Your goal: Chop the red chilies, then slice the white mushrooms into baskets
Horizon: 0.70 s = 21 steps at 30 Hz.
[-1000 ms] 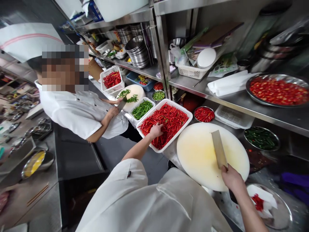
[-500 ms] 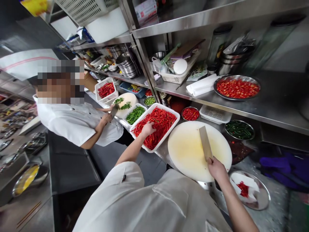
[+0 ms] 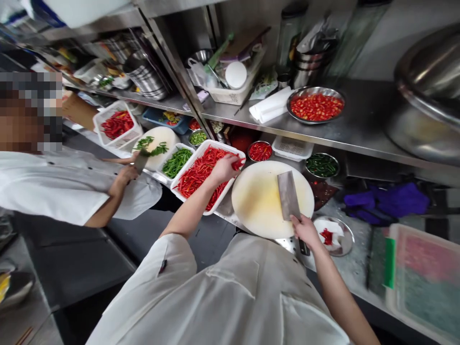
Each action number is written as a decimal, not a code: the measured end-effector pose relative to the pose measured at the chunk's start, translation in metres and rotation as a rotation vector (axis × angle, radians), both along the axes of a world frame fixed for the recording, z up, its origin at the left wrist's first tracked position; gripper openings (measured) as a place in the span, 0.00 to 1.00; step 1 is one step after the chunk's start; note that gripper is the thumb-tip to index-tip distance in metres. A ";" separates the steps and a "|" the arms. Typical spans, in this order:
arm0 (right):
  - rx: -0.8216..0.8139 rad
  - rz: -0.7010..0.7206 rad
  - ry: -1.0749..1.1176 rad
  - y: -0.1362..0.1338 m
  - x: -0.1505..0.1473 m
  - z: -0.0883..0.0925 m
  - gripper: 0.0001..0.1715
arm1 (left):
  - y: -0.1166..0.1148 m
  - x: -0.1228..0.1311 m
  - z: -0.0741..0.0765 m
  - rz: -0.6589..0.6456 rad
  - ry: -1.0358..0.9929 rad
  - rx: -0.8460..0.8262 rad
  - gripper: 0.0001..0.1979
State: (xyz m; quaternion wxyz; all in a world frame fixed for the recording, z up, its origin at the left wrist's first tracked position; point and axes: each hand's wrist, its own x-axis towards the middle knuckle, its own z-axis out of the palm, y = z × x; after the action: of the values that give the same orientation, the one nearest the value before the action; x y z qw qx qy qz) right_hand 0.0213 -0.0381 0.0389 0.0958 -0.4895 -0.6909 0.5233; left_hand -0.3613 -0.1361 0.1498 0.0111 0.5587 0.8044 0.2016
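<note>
My left hand (image 3: 224, 168) is closed around a few red chilies (image 3: 237, 164) above the right edge of a white basket (image 3: 173, 186). Many loose red chilies (image 3: 201, 172) fill that basket. My right hand (image 3: 305, 230) grips a cleaver (image 3: 288, 195) near its handle, and the broad blade lies over the right side of a round white cutting board (image 3: 251, 211). Yellow stains mark the board's middle, and nothing lies on it except the blade.
At left a co-worker (image 3: 68, 187) holds a knife by a board with green pieces. Green chilies (image 3: 177, 162) sit beside my basket. Behind the board are bowls of red chilies (image 3: 260, 151) and green chilies (image 3: 322, 165). A shelf edge (image 3: 345, 142) overhangs; a plate (image 3: 347, 235) stands right.
My left hand has risen out of the chili pile and moved right, now with chilies in it. The cleaver remains over the board. The view has turned to the right.
</note>
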 end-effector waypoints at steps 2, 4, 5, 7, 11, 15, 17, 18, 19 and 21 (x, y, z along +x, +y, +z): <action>-0.044 -0.030 0.031 -0.009 0.002 0.001 0.16 | 0.026 0.045 -0.021 -0.181 -0.048 -0.122 0.21; -0.068 -0.034 0.038 -0.016 0.005 0.002 0.16 | 0.045 0.086 -0.043 -0.313 -0.064 -0.255 0.22; -0.068 -0.027 0.033 -0.018 0.008 0.003 0.16 | 0.051 0.103 -0.053 -0.348 -0.066 -0.300 0.22; -0.041 -0.006 -0.002 -0.023 0.017 0.005 0.17 | 0.057 0.122 -0.067 -0.383 -0.071 -0.337 0.25; 0.032 0.007 -0.132 -0.029 0.043 0.008 0.17 | 0.047 0.113 -0.079 -0.361 -0.097 -0.297 0.32; 0.166 0.045 -0.302 -0.026 0.073 0.010 0.20 | 0.027 0.081 -0.093 -0.258 -0.112 -0.206 0.31; 0.281 0.097 -0.381 -0.018 0.089 0.015 0.22 | 0.017 0.073 -0.106 -0.249 -0.105 -0.133 0.33; 0.324 0.133 -0.425 -0.012 0.097 0.018 0.23 | 0.014 0.071 -0.113 -0.258 -0.105 -0.101 0.35; 0.355 0.174 -0.474 -0.006 0.105 0.023 0.24 | 0.013 0.072 -0.119 -0.271 -0.107 -0.079 0.38; 0.398 0.278 -0.561 0.006 0.116 0.034 0.23 | 0.017 0.076 -0.129 -0.297 -0.121 -0.064 0.39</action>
State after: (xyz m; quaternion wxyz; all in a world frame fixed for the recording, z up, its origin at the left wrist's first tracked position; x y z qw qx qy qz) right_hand 0.1374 -0.0316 0.0728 -0.0760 -0.4873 -0.8383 0.2323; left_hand -0.2849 -0.1188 0.0210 0.1071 0.6576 0.7169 0.2053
